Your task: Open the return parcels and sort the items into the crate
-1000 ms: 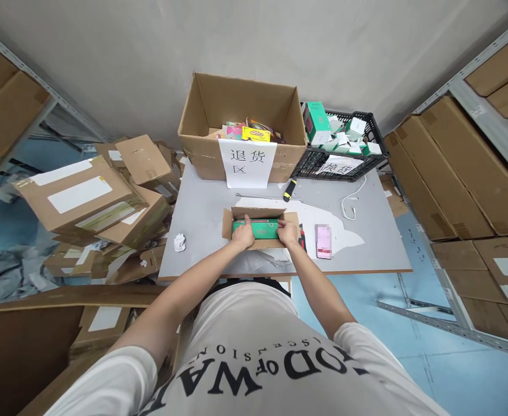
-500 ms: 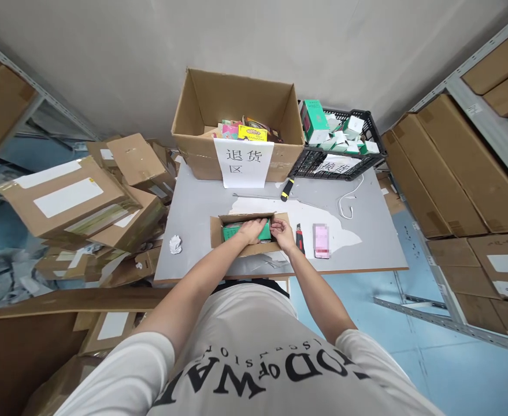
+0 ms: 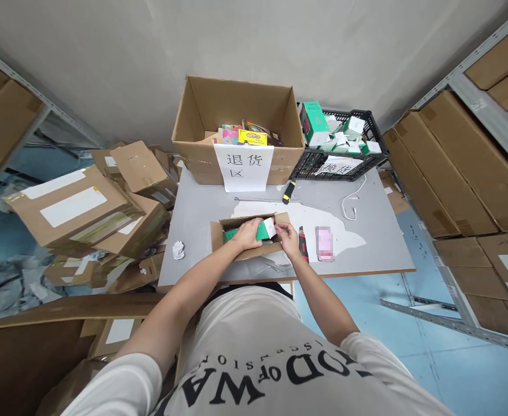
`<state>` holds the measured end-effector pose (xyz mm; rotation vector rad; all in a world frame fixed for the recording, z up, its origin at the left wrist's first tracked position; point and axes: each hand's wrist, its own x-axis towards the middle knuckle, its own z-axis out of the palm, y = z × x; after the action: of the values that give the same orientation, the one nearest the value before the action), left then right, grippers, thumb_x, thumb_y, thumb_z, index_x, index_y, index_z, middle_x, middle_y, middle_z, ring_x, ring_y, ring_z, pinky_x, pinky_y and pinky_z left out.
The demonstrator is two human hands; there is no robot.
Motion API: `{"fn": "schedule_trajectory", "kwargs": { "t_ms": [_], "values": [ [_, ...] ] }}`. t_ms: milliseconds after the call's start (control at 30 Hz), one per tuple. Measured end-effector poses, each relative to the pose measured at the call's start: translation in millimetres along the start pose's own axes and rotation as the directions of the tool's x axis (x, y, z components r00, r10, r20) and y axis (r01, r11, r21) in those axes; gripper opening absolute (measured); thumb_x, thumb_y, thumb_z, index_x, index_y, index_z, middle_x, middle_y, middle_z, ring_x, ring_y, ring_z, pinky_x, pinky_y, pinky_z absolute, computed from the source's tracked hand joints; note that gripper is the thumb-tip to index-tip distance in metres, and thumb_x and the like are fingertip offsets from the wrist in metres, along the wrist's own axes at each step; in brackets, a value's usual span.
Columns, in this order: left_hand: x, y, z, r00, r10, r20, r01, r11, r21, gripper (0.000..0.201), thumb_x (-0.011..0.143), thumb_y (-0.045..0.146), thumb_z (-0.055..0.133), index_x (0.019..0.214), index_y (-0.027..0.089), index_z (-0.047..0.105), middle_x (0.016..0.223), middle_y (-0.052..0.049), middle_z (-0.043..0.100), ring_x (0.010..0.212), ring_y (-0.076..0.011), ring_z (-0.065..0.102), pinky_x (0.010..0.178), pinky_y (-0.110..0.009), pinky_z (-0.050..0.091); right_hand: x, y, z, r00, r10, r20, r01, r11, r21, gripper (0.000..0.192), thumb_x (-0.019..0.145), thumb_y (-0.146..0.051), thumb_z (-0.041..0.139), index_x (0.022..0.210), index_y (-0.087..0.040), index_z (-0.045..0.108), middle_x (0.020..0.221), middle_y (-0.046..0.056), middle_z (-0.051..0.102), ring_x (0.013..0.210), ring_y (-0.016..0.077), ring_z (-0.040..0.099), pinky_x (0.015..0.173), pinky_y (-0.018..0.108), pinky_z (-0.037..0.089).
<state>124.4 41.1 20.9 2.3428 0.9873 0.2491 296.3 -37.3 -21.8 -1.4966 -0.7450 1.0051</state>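
A small open cardboard box stands near the front of the table, its flaps spread. Inside it lies a green box with a white end, tilted so that its right end is raised. My left hand is closed over the middle of the green box. At the raised white end, the fingers of my right hand pinch together beside the carton's right flap; its fingertips meet the end of the green box. Part of the green box is hidden under my left hand.
A red and black utility knife and a phone lie right of the carton. Behind stand a large cardboard box and a black crate of green boxes. A yellow-black tool, white cable and crumpled paper lie about.
The right end of the green box has risen, and its white end now shows between my hands. My view has shifted slightly.
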Motion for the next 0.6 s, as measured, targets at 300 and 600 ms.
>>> {"fn": "schedule_trajectory", "kwargs": {
  "t_ms": [300,600],
  "values": [
    [-14.4,-12.8,-21.8,0.974,0.028,-0.223,-0.085,0.964,-0.250,0.069,0.056,0.016,0.069,0.119,0.018,0.040,0.113,-0.010,0.055,0.106,-0.0276,0.057,0.089,-0.039,0.047,-19.0,-16.5,-35.5,0.924,-0.112,0.366,0.310,0.781,-0.542,0.070,0.068,-0.053,0.070,0.128,-0.020,0.055,0.150,0.014,0.030,0.139,0.0319,0.027,0.111,0.048,0.028],
    [-26.4,-35.5,-27.5,0.921,-0.102,-0.377,-0.029,0.945,-0.326,0.066,0.057,0.024,0.072,0.117,0.022,0.044,0.117,-0.009,0.059,0.108,-0.0270,0.057,0.088,-0.043,0.048,-33.6,1.6,-9.0,0.916,-0.033,0.401,0.316,0.676,-0.666,0.085,0.065,-0.046,0.075,0.138,-0.017,0.042,0.152,0.017,0.024,0.139,0.0305,0.028,0.110,0.045,0.031]
  ]
}}
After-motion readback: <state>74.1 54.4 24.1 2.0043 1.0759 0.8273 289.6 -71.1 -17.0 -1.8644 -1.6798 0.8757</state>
